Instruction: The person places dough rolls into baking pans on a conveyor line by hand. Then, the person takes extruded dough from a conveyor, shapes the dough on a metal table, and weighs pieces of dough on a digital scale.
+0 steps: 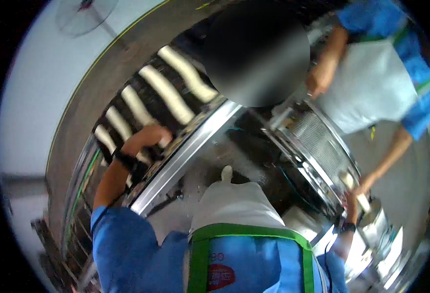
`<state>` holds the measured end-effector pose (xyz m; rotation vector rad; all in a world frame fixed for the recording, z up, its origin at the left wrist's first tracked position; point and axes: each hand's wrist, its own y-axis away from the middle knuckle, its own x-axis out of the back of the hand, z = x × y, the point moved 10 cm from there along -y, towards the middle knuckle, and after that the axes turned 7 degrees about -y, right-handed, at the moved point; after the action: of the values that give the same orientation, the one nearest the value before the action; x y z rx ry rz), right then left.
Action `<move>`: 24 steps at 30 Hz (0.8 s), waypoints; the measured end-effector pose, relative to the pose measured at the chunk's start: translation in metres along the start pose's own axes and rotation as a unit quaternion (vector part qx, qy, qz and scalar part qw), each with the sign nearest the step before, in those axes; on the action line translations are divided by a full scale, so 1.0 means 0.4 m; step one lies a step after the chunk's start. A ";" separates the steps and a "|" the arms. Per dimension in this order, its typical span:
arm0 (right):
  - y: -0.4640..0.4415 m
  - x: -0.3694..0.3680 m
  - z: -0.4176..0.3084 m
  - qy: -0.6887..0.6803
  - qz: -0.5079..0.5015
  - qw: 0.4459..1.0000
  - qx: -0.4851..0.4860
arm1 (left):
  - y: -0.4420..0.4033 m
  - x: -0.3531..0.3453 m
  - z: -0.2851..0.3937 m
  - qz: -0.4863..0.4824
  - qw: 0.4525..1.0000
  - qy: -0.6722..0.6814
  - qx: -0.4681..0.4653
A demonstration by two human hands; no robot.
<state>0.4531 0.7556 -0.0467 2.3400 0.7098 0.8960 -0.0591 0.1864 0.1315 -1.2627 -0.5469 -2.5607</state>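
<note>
My left hand (154, 136) reaches over a dark conveyor on the left, its fingers curled at the near end of a pale, dough-like strip (136, 103). Blur hides the exact fingertip contact. Several similar strips lie side by side there, among them a long strip (166, 93) farther along. My right hand (352, 200) is low on the right, beside the end of a slatted metal machine (322, 139). A short pale piece (364, 202) lies against it, close to a co-worker's hand (366, 182). Overlap and blur hide my right fingers.
A metal rail (188, 151) edges the conveyor on my side. Across the slatted machine stands a co-worker in a white apron (371, 83), whose other hand (318, 79) is at its far end. A dark blurred disc (256, 53) covers the top middle. A fan (85, 12) stands far left.
</note>
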 end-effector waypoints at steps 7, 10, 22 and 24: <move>0.062 0.038 -0.016 0.094 0.101 0.990 0.004 | 0.050 0.149 -0.238 0.101 0.936 -0.122 0.313; 0.079 0.103 0.056 0.106 0.137 0.984 0.040 | -0.064 0.200 -0.246 0.177 0.929 -0.185 0.267; 0.083 0.231 0.234 0.072 0.206 0.975 0.043 | -0.607 0.100 -0.164 0.201 0.920 -0.310 0.129; 0.058 0.241 0.238 0.169 0.219 0.954 0.117 | -0.623 0.075 -0.239 0.171 0.923 -0.315 0.139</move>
<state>0.5894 0.7725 -0.0507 2.6404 0.4452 1.5070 -0.2365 0.3692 0.0458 -1.8700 -0.6970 -1.6966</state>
